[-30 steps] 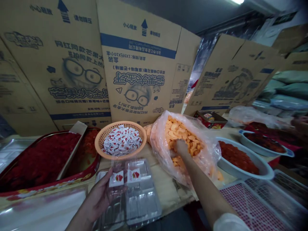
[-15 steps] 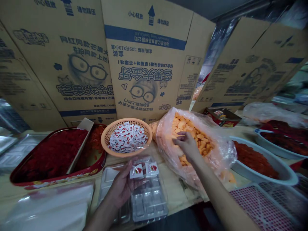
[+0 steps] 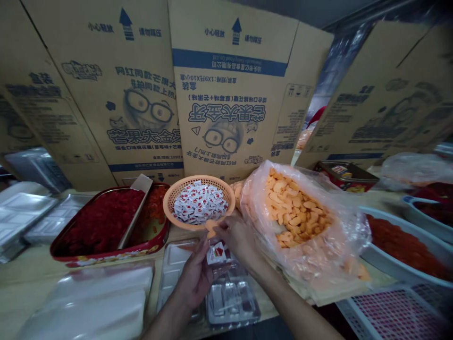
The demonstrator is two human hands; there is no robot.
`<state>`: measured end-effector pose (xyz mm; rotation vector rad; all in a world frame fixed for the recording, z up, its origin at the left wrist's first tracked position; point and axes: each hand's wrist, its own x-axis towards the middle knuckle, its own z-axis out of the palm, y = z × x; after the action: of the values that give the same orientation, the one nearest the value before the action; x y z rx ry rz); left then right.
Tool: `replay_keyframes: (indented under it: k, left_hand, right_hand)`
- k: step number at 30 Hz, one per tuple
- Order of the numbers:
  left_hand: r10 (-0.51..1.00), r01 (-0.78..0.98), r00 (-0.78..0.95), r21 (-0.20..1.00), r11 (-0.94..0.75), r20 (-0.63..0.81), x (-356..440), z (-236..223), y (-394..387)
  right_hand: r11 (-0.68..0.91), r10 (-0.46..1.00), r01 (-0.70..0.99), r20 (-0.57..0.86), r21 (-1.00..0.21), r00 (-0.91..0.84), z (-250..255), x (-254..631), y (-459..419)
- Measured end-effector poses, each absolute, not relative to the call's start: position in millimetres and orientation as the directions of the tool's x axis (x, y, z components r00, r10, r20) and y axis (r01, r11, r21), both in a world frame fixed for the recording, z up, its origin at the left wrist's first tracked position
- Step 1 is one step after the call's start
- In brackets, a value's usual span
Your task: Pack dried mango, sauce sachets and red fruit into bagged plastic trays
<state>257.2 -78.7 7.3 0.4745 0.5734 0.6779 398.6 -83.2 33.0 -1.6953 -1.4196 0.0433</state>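
A round orange woven plastic basket (image 3: pixel 198 179) holds a heap of small white-and-red sachets (image 3: pixel 200 203). To its right, a large clear plastic bag (image 3: pixel 339 257) lies open on the wooden table (image 3: pixel 21 264), filled with flat orange pieces (image 3: pixel 297 208). A rectangular red metal tray (image 3: pixel 106 253) at left contains dark red pieces (image 3: pixel 99 222) and a beige scraper-like blade (image 3: pixel 132 217). A white oval basin (image 3: pixel 396 267) at right contains red-orange pieces (image 3: pixel 403 248). A clear plastic compartment tray (image 3: pixel 230 302) sits in front of the basket, directly below the hands, with a sachet bearing a red fruit picture (image 3: pixel 216 253) at its upper edge. The right hand (image 3: pixel 235 238) is nearly closed, its fingertips pinching a single orange piece (image 3: pixel 211 227) just below the basket rim and above the compartment tray. The left hand (image 3: pixel 193 278) is partly open, fingers raised beside the sachet and against the compartment tray; whether it grips either item cannot be determined. Printed cardboard cartons (image 3: pixel 233 94) stand behind the table.
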Motion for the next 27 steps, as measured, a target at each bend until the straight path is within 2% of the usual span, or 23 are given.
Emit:
replay_keyframes:
  k: [2, 5, 7, 8, 9, 12, 16, 21, 25, 27]
  left_hand:
    - [0.680, -0.417, 0.626, 0.573, 0.706, -0.382, 254, 7, -78]
    - [0.673, -0.402, 0.604, 0.567, 0.720, -0.427, 248, 6, -75]
    - [0.680, -0.399, 0.592, 0.575, 0.714, -0.433, 243, 5, -73]
    - [0.683, -0.396, 0.585, 0.581, 0.711, -0.437, 241, 5, -72]
    - [0.683, -0.391, 0.581, 0.585, 0.711, -0.443, 240, 5, -72]
    - [0.685, -0.382, 0.568, 0.591, 0.711, -0.456, 234, 6, -70]
    - [0.701, -0.394, 0.552, 0.599, 0.697, -0.452, 228, 8, -69]
    - [0.692, -0.378, 0.559, 0.601, 0.704, -0.458, 225, 10, -66]
    - [0.710, -0.385, 0.544, 0.619, 0.685, -0.447, 225, 9, -64]
    - [0.706, -0.374, 0.553, 0.625, 0.685, -0.443, 224, 9, -64]
  right_hand:
    - [0.016, 0.846, 0.821, 0.446, -0.571, 0.293, 43, 410, -88]
    - [-0.223, 0.773, 0.826, 0.423, -0.517, 0.473, 50, 455, -92]
    - [-0.415, 0.692, 0.769, 0.380, -0.486, 0.614, 46, 499, -92]
    - [-0.577, 0.665, 0.718, 0.286, -0.390, 0.690, 41, 522, -93]
    - [-0.654, 0.631, 0.667, 0.230, -0.357, 0.741, 36, 544, -94]
    - [-0.759, 0.562, 0.571, 0.127, -0.314, 0.817, 15, 591, -99]
    - [-0.777, 0.532, 0.529, 0.094, -0.342, 0.842, -10, 612, -104]
    - [-0.725, 0.472, 0.469, 0.132, -0.504, 0.872, -17, 620, -103]
    - [-0.576, 0.406, 0.425, 0.208, -0.698, 0.890, 4, 614, -104]
    - [-0.422, 0.413, 0.396, 0.217, -0.815, 0.885, 22, 596, -104]
